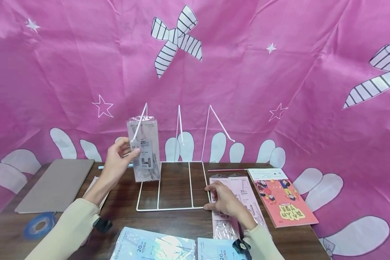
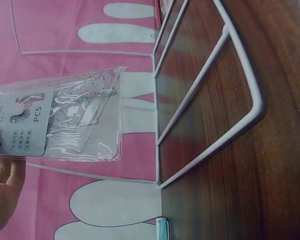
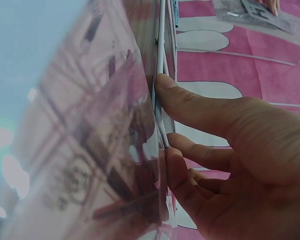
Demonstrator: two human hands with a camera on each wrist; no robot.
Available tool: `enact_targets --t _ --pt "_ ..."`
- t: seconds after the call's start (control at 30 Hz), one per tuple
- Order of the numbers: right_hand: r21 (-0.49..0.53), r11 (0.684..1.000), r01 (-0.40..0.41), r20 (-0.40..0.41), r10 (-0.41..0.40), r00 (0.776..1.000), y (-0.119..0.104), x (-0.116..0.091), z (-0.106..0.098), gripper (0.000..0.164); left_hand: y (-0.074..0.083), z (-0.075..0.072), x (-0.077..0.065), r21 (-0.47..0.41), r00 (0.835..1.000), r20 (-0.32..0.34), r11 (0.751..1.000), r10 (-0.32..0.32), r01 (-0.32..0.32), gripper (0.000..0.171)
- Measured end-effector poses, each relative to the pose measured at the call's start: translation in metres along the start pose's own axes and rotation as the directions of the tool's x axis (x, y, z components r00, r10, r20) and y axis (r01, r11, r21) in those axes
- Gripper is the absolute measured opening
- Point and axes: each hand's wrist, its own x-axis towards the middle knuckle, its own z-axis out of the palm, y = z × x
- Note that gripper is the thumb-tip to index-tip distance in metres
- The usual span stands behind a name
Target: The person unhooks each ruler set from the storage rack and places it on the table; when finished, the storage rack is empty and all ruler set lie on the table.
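My left hand [image 1: 117, 159] pinches a grey ruler-set packet [image 1: 147, 155] by its left edge. The packet hangs upright, its top by the left hook of a white wire display rack [image 1: 174, 208]; whether it is threaded on the hook I cannot tell. Clear rulers show through its plastic [image 2: 85, 117] in the left wrist view. At the rack's right base wire, the thumb and fingertips of my right hand [image 1: 225, 202] touch the frame, spread along it. Pink ruler-set packets [image 1: 243, 187] lie right beside and partly under that hand.
Blue packets [image 1: 156, 245] lie at the front edge. A red book [image 1: 286, 202] stands to the right as a flat cover, with a red pencil-like stick [image 1: 227, 170] behind. Left are a grey-brown folder [image 1: 58, 184] and a blue tape roll [image 1: 39, 225]. Two more rack hooks [image 1: 222, 122] rise behind.
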Motion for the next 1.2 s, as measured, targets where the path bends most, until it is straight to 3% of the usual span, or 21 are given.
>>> enact_targets --t 0.27,0.97,1.2 --pt "0.004 1.000 -0.009 0.008 0.009 1.000 -0.001 0.000 0.000 0.059 0.014 -0.003 -0.017 0.003 1.000 0.024 1.000 0.000 0.000 0.033" --pt "-0.001 1.000 -0.016 0.004 0.016 1.000 -0.002 0.000 -0.001 0.059 0.029 -0.013 -0.052 -0.047 0.993 0.107 0.998 0.046 -0.041 0.029" --pt "-0.008 0.999 -0.031 0.006 0.031 0.999 -0.004 -0.001 0.000 0.059 0.035 -0.015 -0.063 -0.035 0.992 0.121 0.999 0.028 -0.024 0.028"
